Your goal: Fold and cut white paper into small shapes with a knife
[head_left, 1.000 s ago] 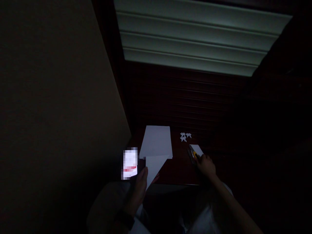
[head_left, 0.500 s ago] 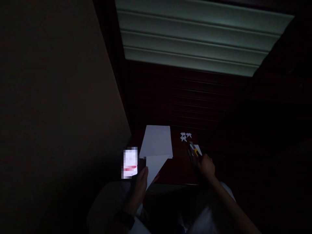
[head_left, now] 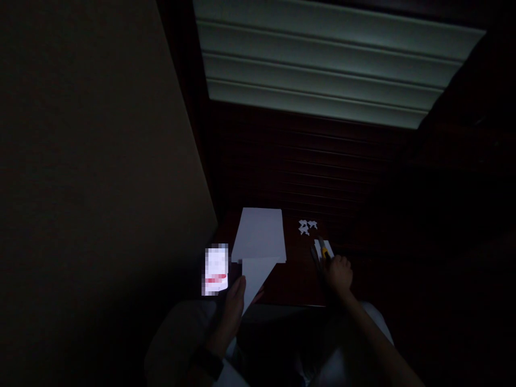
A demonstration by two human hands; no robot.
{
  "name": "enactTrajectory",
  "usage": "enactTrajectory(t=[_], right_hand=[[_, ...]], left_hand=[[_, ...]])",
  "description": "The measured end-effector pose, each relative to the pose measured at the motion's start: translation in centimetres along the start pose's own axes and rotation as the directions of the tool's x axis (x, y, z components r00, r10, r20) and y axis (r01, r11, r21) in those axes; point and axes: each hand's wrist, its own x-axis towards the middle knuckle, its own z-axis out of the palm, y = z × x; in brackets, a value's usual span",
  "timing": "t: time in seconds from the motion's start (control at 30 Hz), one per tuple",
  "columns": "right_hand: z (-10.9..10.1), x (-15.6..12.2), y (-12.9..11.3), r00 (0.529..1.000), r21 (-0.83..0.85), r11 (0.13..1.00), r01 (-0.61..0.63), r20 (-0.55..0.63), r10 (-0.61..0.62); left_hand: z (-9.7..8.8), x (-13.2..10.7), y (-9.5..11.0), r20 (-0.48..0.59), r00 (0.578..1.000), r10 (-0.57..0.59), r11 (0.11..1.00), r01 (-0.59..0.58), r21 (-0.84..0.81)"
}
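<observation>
My left hand (head_left: 235, 302) is closed on a folded sheet of paper (head_left: 255, 277), thumb on its near face and fingertips showing behind its slanted edge. The sheet overlaps the lower edge of a stack of white paper (head_left: 260, 234) on the dark table. My right hand (head_left: 339, 274) is closed around a yellow utility knife (head_left: 324, 251), blade pointing away from me. Beneath the knife lies a small white piece of paper (head_left: 330, 248). A dark, slim object (head_left: 315, 257) lies just left of the knife; its kind is too dim to tell.
Several small folded paper figures (head_left: 303, 229) sit at the table's back right. A lit, blurred-out screen (head_left: 216, 270) stands at the left. The dark red table (head_left: 290, 285) meets a slatted panel (head_left: 322, 161) at the back, with a wall (head_left: 100, 134) on the left.
My right hand has shifted slightly left, and the knife has turned a little more upright. My left hand and the folded sheet stay nearly still.
</observation>
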Motion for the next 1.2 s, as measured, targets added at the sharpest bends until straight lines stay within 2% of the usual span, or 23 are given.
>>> enactTrajectory(t=[0.2,0.3,0.33,0.37,0.4,0.43,0.47,0.5,0.53,0.57,0.63,0.67,0.7,0.77,0.83,0.9,1.03,1.2], right_hand=[[-0.8,-0.1,0.2,0.998,0.051,0.998,-0.038,-0.052,0.041],[-2.2,-0.8,-0.6,0.997,0.291,0.957,-0.008,-0.073,0.031],[-2.7,-1.3,-1.3,0.998,0.424,0.905,0.042,-0.054,-0.021],[-3.2,-2.1,-2.1,0.994,0.582,0.808,0.096,-0.016,-0.106],[-3.6,-3.0,-3.1,0.983,0.734,0.673,0.095,0.037,-0.178],[-4.0,-3.9,-4.2,0.961,0.856,0.515,0.035,0.112,-0.253],[-4.3,-4.9,-5.3,0.927,0.929,0.359,-0.089,0.209,-0.311],[-4.5,-5.8,-6.4,0.884,0.943,0.214,-0.257,0.318,-0.343],[-4.7,-6.6,-7.2,0.824,0.903,0.096,-0.418,0.422,-0.378],[-4.8,-7.2,-7.9,0.760,0.838,0.023,-0.545,0.506,-0.407],[-4.8,-7.9,-8.4,0.711,0.749,-0.054,-0.660,0.599,-0.369],[-4.7,-8.0,-8.4,0.701,0.732,-0.060,-0.679,0.622,-0.350],[-4.5,-8.0,-8.2,0.698,0.727,-0.053,-0.684,0.632,-0.336],[-4.0,-8.0,-7.5,0.688,0.727,-0.025,-0.687,0.639,-0.345],[-3.3,-8.0,-6.9,0.680,0.724,-0.013,-0.689,0.641,-0.358],[-2.7,-8.0,-6.5,0.687,0.730,-0.020,-0.683,0.633,-0.357],[-1.9,-8.1,-6.4,0.715,0.754,-0.037,-0.656,0.606,-0.348],[-1.5,-7.9,-6.3,0.736,0.779,-0.043,-0.626,0.572,-0.362]], left_hand=[[0.0,-0.3,0.2,0.053,0.998,0.029,0.999,-0.028,-0.020],[0.5,-0.3,0.1,0.133,0.990,0.045,0.999,-0.048,0.020],[0.8,-0.3,0.0,0.159,0.985,0.060,0.996,-0.069,0.052],[1.3,-0.4,-0.2,0.181,0.980,0.084,0.990,-0.103,0.099],[1.8,-0.4,-0.4,0.207,0.971,0.121,0.975,-0.156,0.161],[2.3,-0.6,-0.7,0.240,0.956,0.169,0.942,-0.228,0.245],[2.8,-0.7,-0.9,0.292,0.929,0.226,0.882,-0.323,0.343],[3.3,-1.0,-1.1,0.374,0.883,0.285,0.780,-0.440,0.445],[3.7,-1.2,-1.3,0.462,0.823,0.330,0.639,-0.555,0.533],[4.0,-1.5,-1.3,0.538,0.762,0.361,0.480,-0.646,0.593],[4.3,-2.0,-1.3,0.652,0.663,0.370,0.177,-0.738,0.651],[4.2,-2.3,-1.2,0.683,0.635,0.363,0.064,-0.748,0.661],[4.1,-2.5,-1.1,0.706,0.618,0.347,-0.020,-0.747,0.664],[3.8,-2.9,-0.8,0.737,0.602,0.308,-0.114,-0.745,0.657],[3.5,-3.1,-0.5,0.755,0.596,0.273,-0.125,-0.756,0.642],[3.4,-3.2,-0.5,0.751,0.606,0.262,-0.077,-0.763,0.642],[3.5,-2.5,-0.9,0.658,0.687,0.307,0.098,-0.711,0.697],[3.7,-1.2,-1.0,0.581,0.765,0.278,0.361,-0.644,0.675]])
